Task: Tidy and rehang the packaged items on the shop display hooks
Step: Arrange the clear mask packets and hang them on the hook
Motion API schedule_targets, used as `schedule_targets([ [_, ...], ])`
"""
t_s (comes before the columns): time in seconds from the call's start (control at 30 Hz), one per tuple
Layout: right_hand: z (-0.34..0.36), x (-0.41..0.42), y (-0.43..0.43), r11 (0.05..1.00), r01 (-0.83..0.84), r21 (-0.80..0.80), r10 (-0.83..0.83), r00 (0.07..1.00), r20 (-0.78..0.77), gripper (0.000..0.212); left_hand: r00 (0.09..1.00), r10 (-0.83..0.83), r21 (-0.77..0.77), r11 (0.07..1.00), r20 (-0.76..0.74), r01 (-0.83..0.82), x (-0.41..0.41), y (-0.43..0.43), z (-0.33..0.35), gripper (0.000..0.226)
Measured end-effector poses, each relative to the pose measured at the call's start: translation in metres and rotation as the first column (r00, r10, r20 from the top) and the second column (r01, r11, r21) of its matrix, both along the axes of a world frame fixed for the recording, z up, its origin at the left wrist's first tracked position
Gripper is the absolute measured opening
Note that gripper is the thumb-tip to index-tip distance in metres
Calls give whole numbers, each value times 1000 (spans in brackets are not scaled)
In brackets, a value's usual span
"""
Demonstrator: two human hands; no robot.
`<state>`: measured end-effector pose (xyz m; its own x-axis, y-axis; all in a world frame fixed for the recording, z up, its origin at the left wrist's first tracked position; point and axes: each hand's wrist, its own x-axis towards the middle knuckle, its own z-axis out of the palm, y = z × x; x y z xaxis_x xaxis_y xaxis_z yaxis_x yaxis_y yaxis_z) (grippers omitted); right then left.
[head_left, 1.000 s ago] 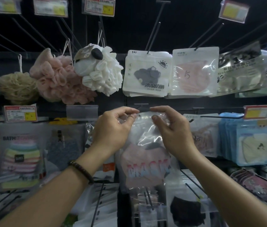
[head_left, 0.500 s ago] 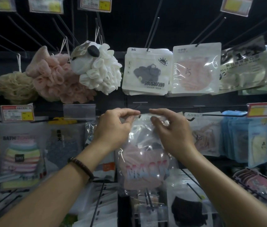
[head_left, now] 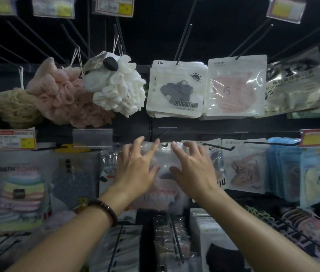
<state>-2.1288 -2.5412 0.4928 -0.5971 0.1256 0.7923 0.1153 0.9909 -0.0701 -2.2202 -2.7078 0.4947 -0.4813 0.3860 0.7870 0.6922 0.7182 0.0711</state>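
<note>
The rehanging step is nearing its end, I judge: a clear packet (head_left: 164, 160) is hanging just under a hook (head_left: 162, 133), directly beyond both palms. Blur is hiding whether the hook is passing through its top hole. The left hand (head_left: 135, 169) and right hand (head_left: 192, 169) are lying side by side on the packet's front, fingers spread wide and nearly straight. Their fingertips (head_left: 156, 142) are touching its top edge, thumbs pointing inward over its middle. Neither hand is gripping anything. The next move is likely calling for a gentle push back along the hook, then a release to check that it hangs level.
</note>
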Motion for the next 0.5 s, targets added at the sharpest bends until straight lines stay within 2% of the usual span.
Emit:
schedule_targets([
  [0.07, -4, -8, -2, 998, -30, -50, 35, 996, 88, 87, 999, 31, -45, 999, 32, -30, -3, 4, -5, 83],
  [0.17, -7, -16, -4, 987, -64, -145, 83, 988, 130, 92, 996, 19, -34, 999, 85, -16, -6, 7, -5, 83],
  [0.3, -12, -18, -4, 983, -69, -168, 100, 978, 185, 99, 993, -13, -36, 999, 118, 17, -5, 3, -9, 86],
  [0.37, -14, -9, -8, 989, -33, -146, 59, 982, 177, 96, 988, -39, -60, 997, 147, 49, -1, -7, -13, 88],
  [0.43, -16, 4, -21, 995, 27, -94, -12, 989, 150, 84, 981, -44, -112, 992, 190, 67, 7, -24, -16, 86],
  [0.5, -23, 16, -38, 998, 27, -48, -23, 996, 81, 71, 978, -68, -138, 986, 196, 96, 12, -48, -19, 72],
])
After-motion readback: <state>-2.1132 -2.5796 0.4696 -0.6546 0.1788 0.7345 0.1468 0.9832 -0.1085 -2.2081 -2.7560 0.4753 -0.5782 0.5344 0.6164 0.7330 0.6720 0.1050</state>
